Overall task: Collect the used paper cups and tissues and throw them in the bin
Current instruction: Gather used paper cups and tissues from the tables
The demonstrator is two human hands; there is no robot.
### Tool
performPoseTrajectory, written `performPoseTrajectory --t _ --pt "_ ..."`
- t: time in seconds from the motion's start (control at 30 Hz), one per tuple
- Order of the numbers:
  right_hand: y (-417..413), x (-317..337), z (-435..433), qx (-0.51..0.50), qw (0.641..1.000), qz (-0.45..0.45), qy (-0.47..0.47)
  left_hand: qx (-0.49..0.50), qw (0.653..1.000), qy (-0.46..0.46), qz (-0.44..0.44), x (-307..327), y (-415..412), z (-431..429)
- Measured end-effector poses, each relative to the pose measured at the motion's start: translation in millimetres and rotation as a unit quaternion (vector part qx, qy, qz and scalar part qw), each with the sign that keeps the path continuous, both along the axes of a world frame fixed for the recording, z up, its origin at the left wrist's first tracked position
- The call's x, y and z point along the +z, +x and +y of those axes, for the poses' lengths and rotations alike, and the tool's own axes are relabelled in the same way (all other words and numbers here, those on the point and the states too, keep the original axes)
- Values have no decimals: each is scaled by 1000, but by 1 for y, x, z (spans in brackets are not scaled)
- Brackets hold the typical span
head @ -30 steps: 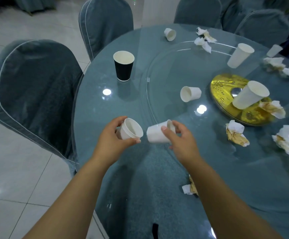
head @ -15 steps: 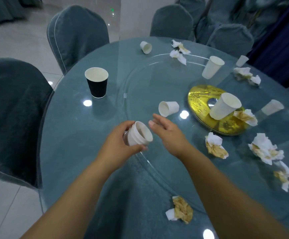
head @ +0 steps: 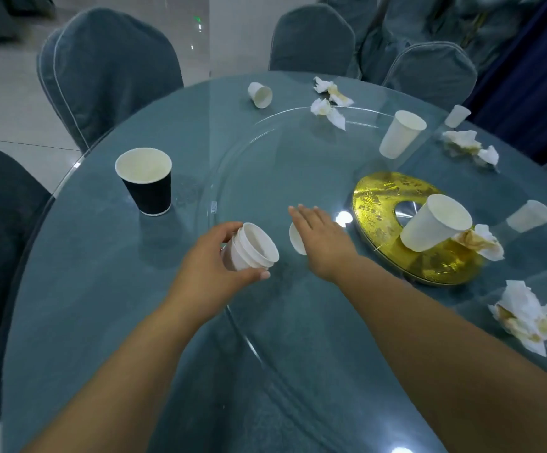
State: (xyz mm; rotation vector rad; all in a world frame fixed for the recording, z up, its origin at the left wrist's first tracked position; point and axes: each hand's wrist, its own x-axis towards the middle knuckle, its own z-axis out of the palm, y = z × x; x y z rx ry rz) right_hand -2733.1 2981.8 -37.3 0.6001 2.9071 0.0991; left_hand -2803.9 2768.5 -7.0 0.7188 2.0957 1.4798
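Stack of small white paper cups (head: 254, 248), nested one in another, mouth tilted up and to the right. The top cup's inside shows bare white wall. L hand (head: 213, 266) grips the stack round its sides, thumb under the rim, fingers curled behind. Stack held just above glass table (head: 79, 289), near the front-centre.

R hand (head: 322, 238) is palm down, fingers straight and together, over a lone small cup (head: 297, 239) lying on its side. Only its mouth end shows past the hand's edge. Contact w/ cup: cannot tell. Lone cup is just beside the stack, betw. the two hands.

Black cup (head: 148, 188) upright left of the stack, ribbed wall, white lining. Gold disc (head: 380, 197), shiny and embossed, right of R hand. Over it stands a tall white cup (head: 433, 227), w/ a stained crumpled tissue (head: 478, 241) just beside.

Far side: second tall cup (head: 401, 134) upright, small cup on its side (head: 259, 94), more crumpled tissues (head: 329, 103). Round glass turntable (head: 265, 165) covers the table centre. Chairs (head: 108, 70) in grey-blue fabric covers ring the table.
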Motion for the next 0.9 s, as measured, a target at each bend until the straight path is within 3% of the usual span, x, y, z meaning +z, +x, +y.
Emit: performPoseTrajectory --t 0.17,0.27,0.37,0.43,0.5,0.57,0.67,0.9 --pt "-4 -7 11 5 999 12 45 -4 1000 -3 -3 -3 -1 11" --pt "6 2 13 -106 985 124 -65 -10 1000 -8 -4 -4 3 16" --pt "22 21 8 -258 892 277 -249 -22 1000 -6 -8 -2 12 22" --pt "36 35 3 -325 792 348 -382 -32 999 -2 -8 1 21 25" --pt "56 52 -4 -355 692 398 -487 -45 999 -5 -11 4 32 28" --pt "79 67 -14 -349 646 414 -539 -63 998 -3 -17 7 45 31" --pt "111 78 -31 -324 638 425 -555 -98 995 0 -5 15 67 35" --pt "174 84 -66 -311 671 431 -516 -171 985 0 20 38 120 35"
